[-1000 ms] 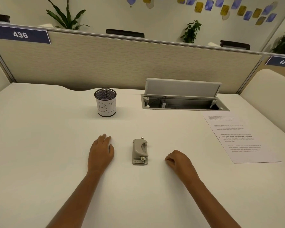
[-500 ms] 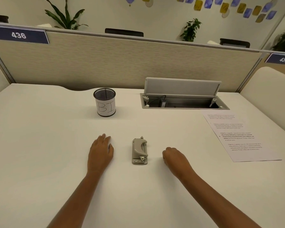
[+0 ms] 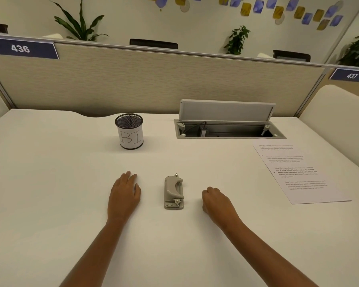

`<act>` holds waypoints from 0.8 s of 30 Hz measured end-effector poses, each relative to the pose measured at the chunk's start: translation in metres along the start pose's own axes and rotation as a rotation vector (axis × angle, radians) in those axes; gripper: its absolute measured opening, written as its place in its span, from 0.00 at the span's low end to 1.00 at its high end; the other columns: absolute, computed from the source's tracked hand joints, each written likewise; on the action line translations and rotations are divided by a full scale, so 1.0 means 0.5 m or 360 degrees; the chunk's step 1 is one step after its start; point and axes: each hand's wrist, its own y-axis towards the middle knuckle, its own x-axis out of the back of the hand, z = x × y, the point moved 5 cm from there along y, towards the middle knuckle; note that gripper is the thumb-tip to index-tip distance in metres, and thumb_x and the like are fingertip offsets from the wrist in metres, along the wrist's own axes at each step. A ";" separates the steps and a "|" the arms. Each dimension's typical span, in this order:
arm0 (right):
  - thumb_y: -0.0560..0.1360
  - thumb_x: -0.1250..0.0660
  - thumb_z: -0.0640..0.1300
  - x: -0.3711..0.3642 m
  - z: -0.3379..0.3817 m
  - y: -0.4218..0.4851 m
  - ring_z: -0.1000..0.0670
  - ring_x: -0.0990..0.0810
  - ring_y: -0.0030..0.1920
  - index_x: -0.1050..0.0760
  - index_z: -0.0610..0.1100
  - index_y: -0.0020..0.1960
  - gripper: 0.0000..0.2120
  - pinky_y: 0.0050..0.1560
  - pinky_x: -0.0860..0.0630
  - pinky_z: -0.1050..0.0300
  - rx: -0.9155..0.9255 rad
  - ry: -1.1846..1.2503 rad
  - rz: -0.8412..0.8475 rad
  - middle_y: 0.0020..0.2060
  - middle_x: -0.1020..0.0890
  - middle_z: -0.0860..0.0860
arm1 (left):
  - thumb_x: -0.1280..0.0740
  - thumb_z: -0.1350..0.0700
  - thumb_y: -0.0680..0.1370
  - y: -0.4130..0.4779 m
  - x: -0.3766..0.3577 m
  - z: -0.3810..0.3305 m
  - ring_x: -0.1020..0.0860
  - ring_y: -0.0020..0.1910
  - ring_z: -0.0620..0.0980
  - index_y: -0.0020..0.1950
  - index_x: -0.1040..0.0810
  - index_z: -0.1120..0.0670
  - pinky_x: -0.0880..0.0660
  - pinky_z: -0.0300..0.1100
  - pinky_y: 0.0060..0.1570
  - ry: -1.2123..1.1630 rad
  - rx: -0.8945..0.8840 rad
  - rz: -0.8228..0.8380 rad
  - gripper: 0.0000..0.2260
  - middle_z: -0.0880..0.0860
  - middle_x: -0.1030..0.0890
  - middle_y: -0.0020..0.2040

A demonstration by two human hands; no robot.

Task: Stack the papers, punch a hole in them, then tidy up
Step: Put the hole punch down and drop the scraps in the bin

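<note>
A small grey hole punch lies on the white desk between my two hands. My left hand rests flat on the desk to the left of the punch, fingers straight. My right hand rests on the desk to the right of it, fingers curled under and holding nothing. Neither hand touches the punch. A printed sheet of paper lies flat at the right side of the desk, beyond my right hand; I cannot tell whether it is one sheet or more.
A black mesh pen cup labelled "BI" stands behind my left hand. An open cable hatch with a raised lid sits in the desk at the back. A beige partition closes off the far edge.
My right hand has shifted slightly left, a little closer to the punch. The left hand, punch and paper have stayed in place.
</note>
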 end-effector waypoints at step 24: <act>0.75 0.38 0.37 0.182 0.128 0.330 0.48 0.22 0.40 0.22 0.31 0.47 0.09 0.42 0.22 0.61 -0.0206 0.1901 -0.0168 0.38 0.22 0.43 | 0.44 0.54 0.78 0.063 -0.023 0.027 0.43 0.75 0.52 0.71 0.37 0.54 0.49 0.46 0.74 0.0065 -0.0058 0.0103 0.21 0.55 0.41 0.75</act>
